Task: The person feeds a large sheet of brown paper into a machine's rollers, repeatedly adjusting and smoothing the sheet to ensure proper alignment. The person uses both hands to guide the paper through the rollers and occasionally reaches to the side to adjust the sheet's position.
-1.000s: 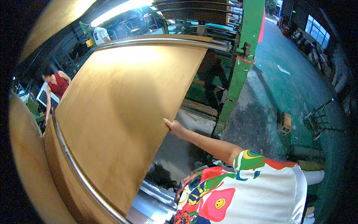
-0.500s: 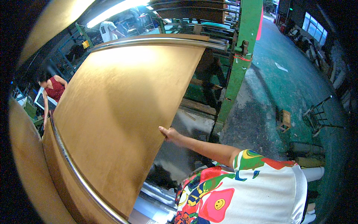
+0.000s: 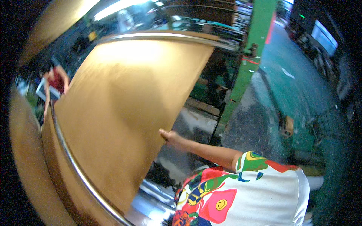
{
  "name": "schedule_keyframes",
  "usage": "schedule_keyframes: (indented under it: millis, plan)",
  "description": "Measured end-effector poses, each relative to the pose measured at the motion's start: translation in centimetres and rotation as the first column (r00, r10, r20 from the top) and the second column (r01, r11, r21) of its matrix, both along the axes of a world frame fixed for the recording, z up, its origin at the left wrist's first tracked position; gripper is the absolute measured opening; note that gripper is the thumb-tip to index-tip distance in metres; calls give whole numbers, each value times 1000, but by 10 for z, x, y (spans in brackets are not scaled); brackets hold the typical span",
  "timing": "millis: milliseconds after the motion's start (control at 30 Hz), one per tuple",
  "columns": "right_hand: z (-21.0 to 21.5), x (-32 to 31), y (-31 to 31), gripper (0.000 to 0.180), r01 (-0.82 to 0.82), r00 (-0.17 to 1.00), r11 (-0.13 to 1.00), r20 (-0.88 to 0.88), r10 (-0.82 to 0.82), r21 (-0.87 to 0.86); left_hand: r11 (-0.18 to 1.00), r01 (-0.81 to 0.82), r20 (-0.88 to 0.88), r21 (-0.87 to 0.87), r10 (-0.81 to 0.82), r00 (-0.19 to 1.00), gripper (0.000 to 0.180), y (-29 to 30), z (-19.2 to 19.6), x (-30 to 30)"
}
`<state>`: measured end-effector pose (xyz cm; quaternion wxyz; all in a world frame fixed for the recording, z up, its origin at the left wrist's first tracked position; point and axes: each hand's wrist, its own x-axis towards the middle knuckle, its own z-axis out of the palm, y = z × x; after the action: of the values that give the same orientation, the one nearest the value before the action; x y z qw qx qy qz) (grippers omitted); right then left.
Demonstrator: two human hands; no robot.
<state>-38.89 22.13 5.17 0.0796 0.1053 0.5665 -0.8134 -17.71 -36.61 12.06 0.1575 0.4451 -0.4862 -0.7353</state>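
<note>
Sheet (image 3: pixel 130 109), edge within the grip (image 3: pixel 171 138)

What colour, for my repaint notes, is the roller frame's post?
The post is green; see the head view.

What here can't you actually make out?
All in the head view:
Right hand: most fingers, hidden by the brown sheet.
Left hand: out of view.
Metal bar: near end, cut off by the lower edge.
Red-topped co-worker: lower body, hidden behind the sheet.
Wooden stool: details, blurred.
</note>
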Motion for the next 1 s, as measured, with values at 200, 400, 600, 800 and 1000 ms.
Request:
schedule_keyframes:
  millis: [200, 400, 600, 800, 1000]
  plan:
    - [-11, 13, 10, 27, 45, 997, 994, -62, -39, 105, 985, 12, -187, 170, 20, 982, 50, -4, -15, -7]
    - [-24, 14, -6, 18, 43, 997, 993, 66, -36, -108, 958, -288, -112, 6, 286, 951, 32, -45, -42, 16]
    - [-13, 16, -12, 30, 13, 998, 1000, 60, -14, 14, 983, -183, 1, 30, 183, 983, 35, 28, 2, -15]
    - [-27, 16, -19, 29, -70, 996, 996, -50, 73, 55, 982, 60, -90, 177, -45, 995, 33, -19, -14, 6]
    - [-13, 23, 14, 37, -108, 985, 945, -93, 143, 308, 827, -34, 210, -561, 182, 961, 24, 26, 27, 14]
